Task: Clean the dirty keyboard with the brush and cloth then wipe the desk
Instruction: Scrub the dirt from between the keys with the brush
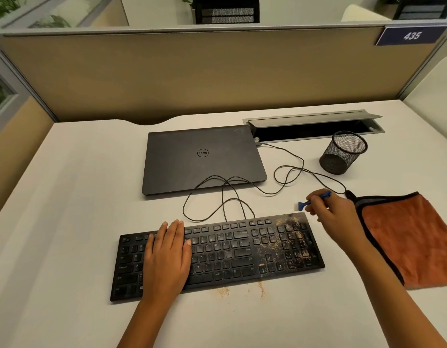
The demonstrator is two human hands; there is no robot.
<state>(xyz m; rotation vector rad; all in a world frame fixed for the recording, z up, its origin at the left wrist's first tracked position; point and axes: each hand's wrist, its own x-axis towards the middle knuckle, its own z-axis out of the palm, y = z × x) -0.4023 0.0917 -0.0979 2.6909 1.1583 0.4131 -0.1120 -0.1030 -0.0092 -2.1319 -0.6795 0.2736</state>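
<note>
While flat on the keyboard [217,257], left hand [167,249]; right hand [330,212] pinching brush [314,199] beyond its far edge.

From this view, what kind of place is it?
Likely an open-plan office cubicle: a partition with a number plate reading 435 behind the desk, plus a closed laptop and wired keyboard.

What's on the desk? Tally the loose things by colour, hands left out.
Black: 3, keyboard, laptop, mesh cup
Blue: 1, brush
Orange: 1, cloth
Total: 5
</note>
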